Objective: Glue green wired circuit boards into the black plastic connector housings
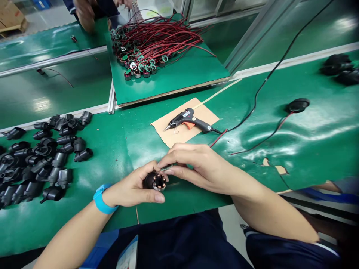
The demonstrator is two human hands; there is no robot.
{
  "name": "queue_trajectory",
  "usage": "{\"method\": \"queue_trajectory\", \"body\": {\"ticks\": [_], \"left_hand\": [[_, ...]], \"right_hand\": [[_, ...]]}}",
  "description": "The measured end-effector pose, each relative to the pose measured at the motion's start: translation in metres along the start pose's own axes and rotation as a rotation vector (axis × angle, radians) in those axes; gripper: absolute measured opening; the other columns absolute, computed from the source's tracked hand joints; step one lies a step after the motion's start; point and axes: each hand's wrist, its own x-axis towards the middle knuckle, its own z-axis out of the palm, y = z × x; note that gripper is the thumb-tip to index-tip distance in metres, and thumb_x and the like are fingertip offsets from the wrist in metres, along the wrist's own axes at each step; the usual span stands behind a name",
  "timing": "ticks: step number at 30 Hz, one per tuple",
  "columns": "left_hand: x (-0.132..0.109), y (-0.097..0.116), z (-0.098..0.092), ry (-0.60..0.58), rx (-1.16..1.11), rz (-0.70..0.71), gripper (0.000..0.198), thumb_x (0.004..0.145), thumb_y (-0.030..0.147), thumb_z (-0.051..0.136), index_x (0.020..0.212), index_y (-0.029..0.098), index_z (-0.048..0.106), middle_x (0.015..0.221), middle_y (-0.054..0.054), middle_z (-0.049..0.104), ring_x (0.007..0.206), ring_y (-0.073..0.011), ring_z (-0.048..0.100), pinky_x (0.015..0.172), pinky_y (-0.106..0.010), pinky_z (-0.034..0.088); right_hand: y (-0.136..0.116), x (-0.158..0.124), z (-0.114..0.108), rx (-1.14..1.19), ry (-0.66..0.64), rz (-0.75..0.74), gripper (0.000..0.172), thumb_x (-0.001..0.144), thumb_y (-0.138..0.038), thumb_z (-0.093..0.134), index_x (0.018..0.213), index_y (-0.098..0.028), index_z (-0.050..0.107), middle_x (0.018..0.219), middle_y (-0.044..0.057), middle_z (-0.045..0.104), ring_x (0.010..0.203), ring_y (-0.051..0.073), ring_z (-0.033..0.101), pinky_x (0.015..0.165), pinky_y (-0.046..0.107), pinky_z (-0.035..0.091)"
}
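Motor part (155, 182) in the left hand (134, 188), right hand (196, 166) at its far edge, glue gun (187, 116) on a cardboard (206, 112) behind the hands, heap of fittings (65, 178) on the table (112, 149) at left, cap (298, 105) with wire (258, 143) at right, wires (168, 33) and coils (146, 71) on a board (168, 84) farther behind.

The round metal motor part (154, 182) is black with copper, the flat wristband (102, 200) bright blue, the pistol-shaped glue gun (193, 118) black with an orange trigger (189, 125), the tabletop (117, 130) green.
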Motion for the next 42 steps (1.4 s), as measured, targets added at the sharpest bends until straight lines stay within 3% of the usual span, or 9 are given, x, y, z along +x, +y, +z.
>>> {"method": "queue_trajectory", "body": {"ticks": [5, 13, 20, 25, 31, 39, 42], "left_hand": [[0.001, 0.001, 0.0, 0.047, 0.043, -0.014, 0.048, 0.081, 0.046, 0.082, 0.112, 0.022, 0.055, 0.093, -0.001, 0.052, 0.08, -0.0147, 0.048, 0.073, -0.028, 0.044], [0.004, -0.005, 0.001, -0.041, -0.049, -0.041, 0.045, 0.081, 0.046, 0.082, 0.11, 0.022, 0.059, 0.088, -0.001, 0.059, 0.071, -0.0136, 0.051, 0.069, -0.028, 0.048], [-0.001, -0.007, -0.003, 0.031, -0.161, 0.038, 0.044, 0.083, 0.048, 0.081, 0.111, 0.021, 0.062, 0.103, -0.007, 0.065, 0.068, -0.01, 0.054, 0.065, -0.025, 0.048], [-0.001, -0.007, -0.003, 0.005, -0.2, 0.004, 0.055, 0.083, 0.051, 0.08, 0.127, 0.023, 0.061, 0.102, -0.006, 0.066, 0.07, -0.0117, 0.057, 0.07, -0.029, 0.049], [-0.002, -0.003, -0.005, -0.004, -0.171, -0.003, 0.04, 0.086, 0.049, 0.078, 0.112, 0.021, 0.066, 0.102, -0.005, 0.066, 0.071, -0.0106, 0.055, 0.072, -0.027, 0.047], [-0.001, 0.0, -0.006, 0.052, -0.094, 0.016, 0.038, 0.087, 0.048, 0.076, 0.112, 0.022, 0.065, 0.104, -0.005, 0.066, 0.078, -0.0133, 0.06, 0.079, -0.029, 0.049], [0.001, -0.003, -0.005, 0.048, -0.077, 0.019, 0.037, 0.088, 0.048, 0.076, 0.11, 0.021, 0.064, 0.101, -0.005, 0.067, 0.078, -0.013, 0.06, 0.079, -0.03, 0.05]], "right_hand": [[0.003, -0.002, 0.005, -0.048, 0.055, -0.06, 0.022, 0.103, -0.023, 0.056, 0.119, -0.02, 0.072, 0.097, 0.006, 0.069, 0.088, 0.014, 0.066, 0.079, 0.025, 0.055], [0.008, 0.001, 0.013, -0.027, 0.079, -0.142, 0.023, 0.102, -0.02, 0.058, 0.119, -0.015, 0.073, 0.102, 0.008, 0.069, 0.092, 0.013, 0.068, 0.08, 0.023, 0.058], [0.007, -0.002, 0.002, -0.081, 0.102, -0.091, 0.025, 0.101, -0.018, 0.06, 0.123, -0.021, 0.072, 0.1, 0.006, 0.074, 0.093, 0.014, 0.07, 0.085, 0.025, 0.057], [0.009, -0.001, 0.009, -0.09, 0.059, -0.095, 0.024, 0.103, -0.023, 0.057, 0.121, -0.022, 0.073, 0.098, 0.006, 0.07, 0.088, 0.013, 0.068, 0.078, 0.024, 0.057], [0.004, -0.005, 0.005, -0.141, 0.084, 0.002, 0.021, 0.102, -0.019, 0.058, 0.118, -0.019, 0.071, 0.1, 0.006, 0.074, 0.091, 0.014, 0.07, 0.082, 0.024, 0.056], [-0.004, -0.013, -0.004, -0.18, 0.043, 0.08, 0.017, 0.101, -0.021, 0.06, 0.111, -0.02, 0.073, 0.083, 0.0, 0.072, 0.068, 0.01, 0.065, 0.065, 0.023, 0.049], [-0.004, -0.011, 0.001, -0.132, 0.062, 0.097, 0.017, 0.102, -0.021, 0.059, 0.112, -0.02, 0.073, 0.085, 0.0, 0.073, 0.07, 0.01, 0.066, 0.065, 0.022, 0.049]]}}
